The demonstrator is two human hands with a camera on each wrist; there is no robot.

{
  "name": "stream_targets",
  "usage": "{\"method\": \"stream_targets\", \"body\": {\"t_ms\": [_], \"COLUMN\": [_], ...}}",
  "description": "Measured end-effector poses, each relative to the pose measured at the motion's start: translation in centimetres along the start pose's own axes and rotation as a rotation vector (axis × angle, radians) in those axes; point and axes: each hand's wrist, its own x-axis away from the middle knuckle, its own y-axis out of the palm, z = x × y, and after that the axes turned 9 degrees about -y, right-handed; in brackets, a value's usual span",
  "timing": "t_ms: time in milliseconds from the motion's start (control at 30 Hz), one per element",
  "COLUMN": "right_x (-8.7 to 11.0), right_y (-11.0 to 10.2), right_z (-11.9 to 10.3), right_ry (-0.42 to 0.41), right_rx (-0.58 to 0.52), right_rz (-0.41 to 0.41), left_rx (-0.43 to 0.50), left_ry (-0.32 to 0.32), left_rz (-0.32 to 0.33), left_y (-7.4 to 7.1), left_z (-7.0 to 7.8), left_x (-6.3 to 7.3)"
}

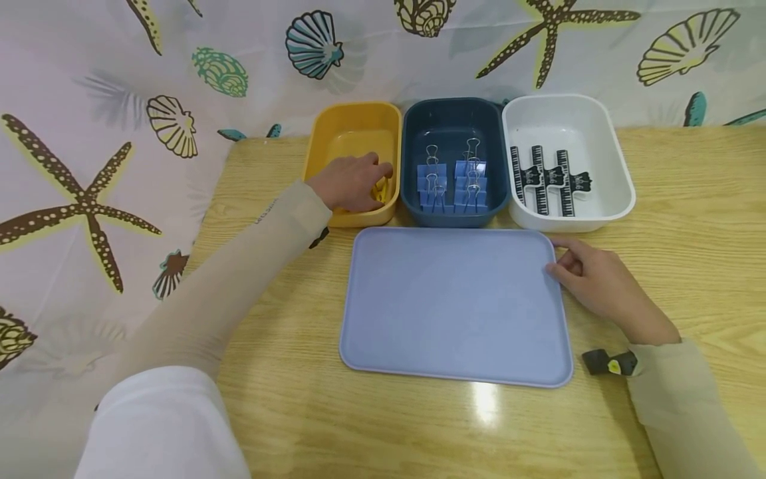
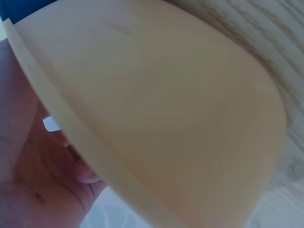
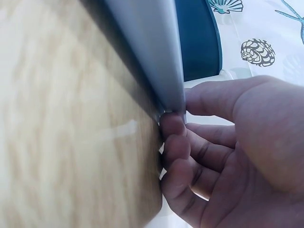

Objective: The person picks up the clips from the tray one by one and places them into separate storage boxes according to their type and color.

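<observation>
My left hand (image 1: 353,181) reaches over the near left rim of a yellow bin (image 1: 353,114), fingers bent down inside it. Small yellow clips (image 1: 381,189) show between thumb and fingers; I cannot tell if any is gripped. The bin's outer wall (image 2: 180,104) fills most of the left wrist view and hides the fingertips. At the upper right corner of a light blue tray (image 1: 455,306), my right hand (image 1: 592,276) holds the rim. In the right wrist view its fingers (image 3: 175,147) curl against the tray's edge (image 3: 161,52).
Right of the yellow bin stands a dark blue bin (image 1: 455,110) with several blue binder clips (image 1: 469,179). Beside that, a white bin (image 1: 574,106) holds three black-and-white piano-key clips (image 1: 541,179). Everything stands on a wooden table (image 1: 688,219) against a seashell-print cloth (image 1: 383,86).
</observation>
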Motion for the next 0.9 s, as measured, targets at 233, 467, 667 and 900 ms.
{"method": "stream_targets", "body": {"t_ms": [233,467,667,900], "right_x": [0.04,0.04,-0.01,0.0], "right_y": [0.09,0.06,0.07,0.02], "right_z": [-0.01,-0.11,-0.06,-0.04], "right_ry": [0.004,0.004,-0.001,0.002], "right_rx": [-0.006,-0.01,-0.008,0.0], "right_rz": [-0.002,0.001,0.005,0.0], "left_rx": [-0.009,-0.017,-0.023,-0.018], "left_ry": [0.001,-0.003,-0.006,-0.004], "left_rz": [0.006,-0.003,-0.005,-0.018], "left_y": [0.2,0.3,0.43,0.59], "left_z": [0.01,0.0,-0.07,-0.14], "left_x": [-0.03,-0.16,-0.36,-0.54]}}
